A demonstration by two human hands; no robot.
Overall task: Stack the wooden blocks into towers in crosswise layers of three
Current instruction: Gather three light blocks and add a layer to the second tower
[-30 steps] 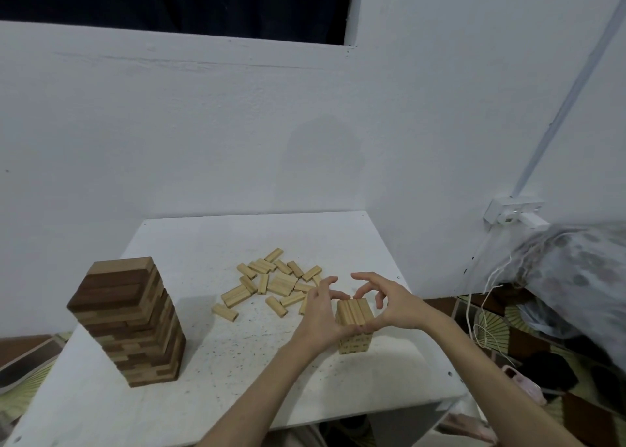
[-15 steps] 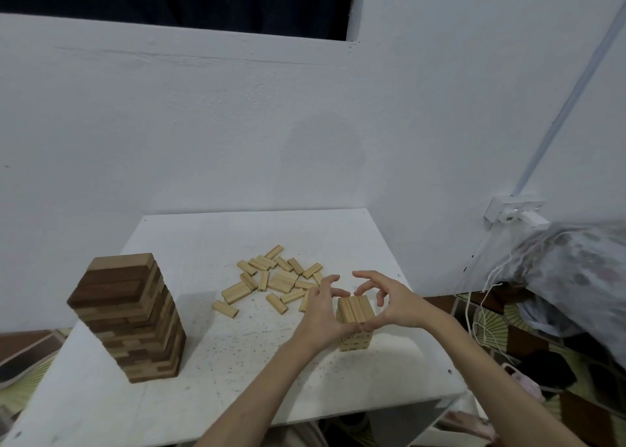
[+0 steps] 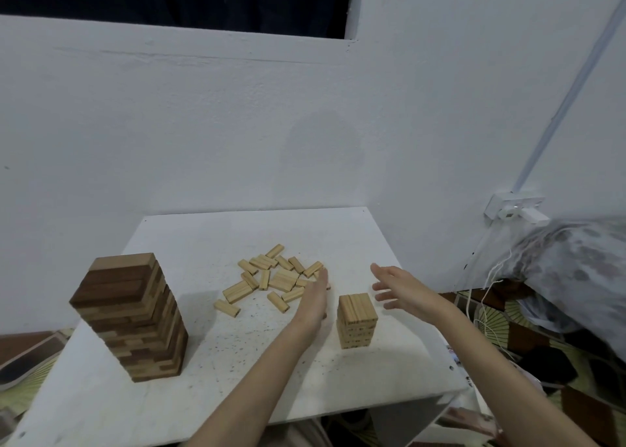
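Two bare forearms are seen, each ending in a bare hand. No sleeve, cuff or glove is worn on either forearm as far as the bottom edge of the view. No watch, bracelet or ring can be made out on the left hand (image 3: 313, 299) or on the right hand (image 3: 404, 289). The fingers of both hands are seen as slender, with short nails; finer detail of the nails is too blurred to be told. Both forearms are seen as slim and smooth, without visible marks. Below the near edge of the tabletop (image 3: 338, 409), a patch of pale cloth is glimpsed between the forearms; whether it is a garment cannot be told.
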